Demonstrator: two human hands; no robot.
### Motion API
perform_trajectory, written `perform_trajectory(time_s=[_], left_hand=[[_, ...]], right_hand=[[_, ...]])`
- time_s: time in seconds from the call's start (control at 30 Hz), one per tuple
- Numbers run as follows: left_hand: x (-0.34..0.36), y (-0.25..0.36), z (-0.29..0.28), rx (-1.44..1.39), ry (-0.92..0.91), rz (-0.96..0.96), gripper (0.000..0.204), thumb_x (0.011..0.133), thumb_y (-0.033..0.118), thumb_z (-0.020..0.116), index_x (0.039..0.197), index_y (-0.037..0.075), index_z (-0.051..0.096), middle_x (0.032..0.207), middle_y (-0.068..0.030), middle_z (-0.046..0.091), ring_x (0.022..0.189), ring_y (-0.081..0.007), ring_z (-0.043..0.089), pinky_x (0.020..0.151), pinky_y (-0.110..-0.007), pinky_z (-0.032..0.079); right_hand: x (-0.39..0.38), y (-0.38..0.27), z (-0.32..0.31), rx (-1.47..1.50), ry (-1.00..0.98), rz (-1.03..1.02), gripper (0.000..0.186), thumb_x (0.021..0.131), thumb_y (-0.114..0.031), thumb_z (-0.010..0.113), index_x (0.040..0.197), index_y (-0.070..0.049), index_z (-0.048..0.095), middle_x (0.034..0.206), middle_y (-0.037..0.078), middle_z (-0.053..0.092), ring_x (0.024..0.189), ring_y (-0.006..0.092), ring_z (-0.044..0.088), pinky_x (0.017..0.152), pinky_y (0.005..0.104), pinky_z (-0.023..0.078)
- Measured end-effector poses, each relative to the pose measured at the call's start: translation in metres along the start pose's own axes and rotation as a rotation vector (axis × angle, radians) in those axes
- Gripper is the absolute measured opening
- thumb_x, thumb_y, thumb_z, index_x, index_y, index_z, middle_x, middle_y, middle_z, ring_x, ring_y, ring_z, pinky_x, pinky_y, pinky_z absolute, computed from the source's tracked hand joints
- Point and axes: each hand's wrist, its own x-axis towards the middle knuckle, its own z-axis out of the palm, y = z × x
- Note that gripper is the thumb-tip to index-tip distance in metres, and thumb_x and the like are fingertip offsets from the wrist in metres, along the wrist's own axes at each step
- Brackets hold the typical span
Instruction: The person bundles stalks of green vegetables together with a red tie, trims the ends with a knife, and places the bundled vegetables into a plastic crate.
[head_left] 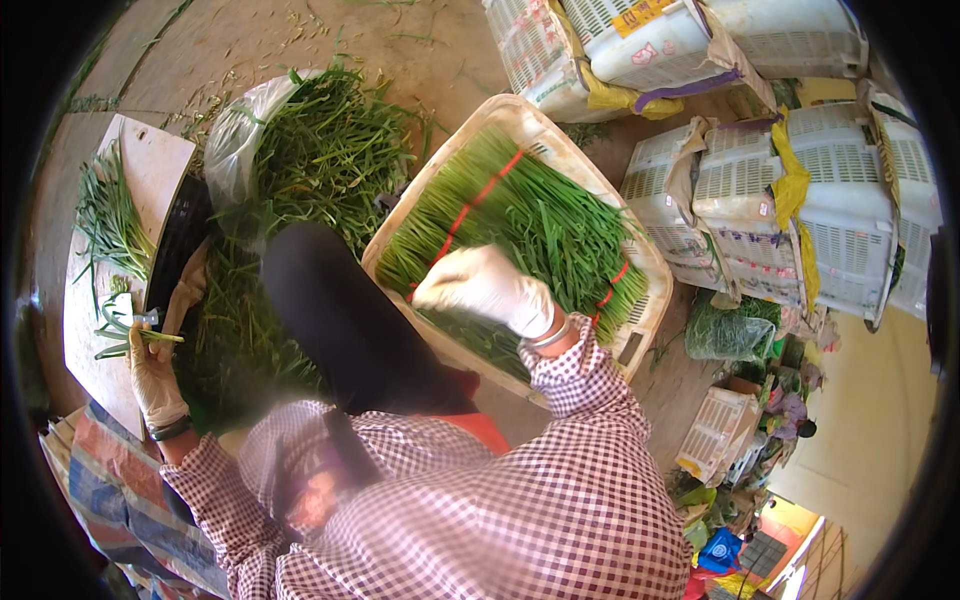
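My left hand [154, 385], in a pale thin glove, pinches a few short green stalks [128, 338] at the edge of a whitish board [95, 368]. A small bluish-clear piece shows by its fingertips, too small to name. Farther along that board lies a bunch of leafy green stalks [112, 215]. Over the near side of a cream plastic crate [655, 270] is my gloved right hand [480, 285], smeared by motion, its fingers partly hidden. Inside the crate, long green stalk bundles [550, 225] are bound with red bands [470, 205].
Loose green leaves [325, 150] heap on the floor beside a clear plastic bag [240, 140]. Stacked white slatted crates [745, 200] with yellow and purple straps stand at the right. A striped woven sheet [125, 490] lies at the lower left. My bent dark-clothed knee [310, 290] is between board and crate.
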Motion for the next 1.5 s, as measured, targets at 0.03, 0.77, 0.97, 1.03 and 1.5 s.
perform_trajectory(time_s=[0.03,0.77,0.97,1.03,1.5], left_hand=[[-0.001,0.003,-0.003,0.009,0.022,-0.008,0.027,0.102,0.021,0.065,0.12,0.0,0.066,0.099,-0.0023,0.065,0.071,-0.0079,0.05,0.058,-0.02,0.043],[-0.027,0.012,-0.039,0.018,0.045,0.058,0.028,0.104,0.021,0.062,0.121,0.0,0.066,0.106,-0.0047,0.067,0.074,-0.0087,0.053,0.059,-0.019,0.043],[-0.029,0.012,-0.045,0.015,0.042,0.059,0.029,0.103,0.022,0.064,0.121,0.0,0.065,0.105,-0.0036,0.067,0.074,-0.0081,0.053,0.059,-0.019,0.043],[-0.028,0.013,-0.048,0.018,0.039,0.059,0.029,0.103,0.023,0.064,0.121,0.0,0.065,0.105,-0.0034,0.067,0.074,-0.0079,0.052,0.059,-0.019,0.042],[-0.028,0.011,-0.054,0.025,0.026,0.037,0.033,0.103,0.023,0.063,0.126,-0.001,0.064,0.108,-0.004,0.067,0.076,-0.0087,0.052,0.06,-0.019,0.043]], right_hand=[[-0.002,0.011,-0.011,-0.257,0.136,0.025,0.013,0.087,-0.017,0.076,0.093,-0.005,0.077,0.09,0.009,0.076,0.082,0.0205,0.072,0.075,0.0306,0.056],[-0.063,0.148,-0.01,-0.762,0.18,0.35,0.015,0.082,-0.016,0.065,0.091,-0.012,0.076,0.087,0.013,0.068,0.088,0.0346,0.067,0.074,0.0439,0.053],[-0.062,0.139,-0.009,-0.994,0.022,0.287,0.009,0.082,-0.014,0.061,0.084,-0.009,0.068,0.091,0.015,0.067,0.089,0.0353,0.066,0.079,0.0421,0.051],[-0.063,0.139,-0.007,-1.063,0.009,0.245,0.006,0.082,-0.012,0.061,0.081,-0.01,0.067,0.089,0.015,0.066,0.089,0.0353,0.066,0.078,0.0429,0.052],[-0.034,0.022,0.096,-0.039,-0.016,-0.228,0.017,0.089,-0.008,0.075,0.106,-0.007,0.077,0.104,0.009,0.075,0.092,0.0208,0.07,0.088,0.0316,0.056]])
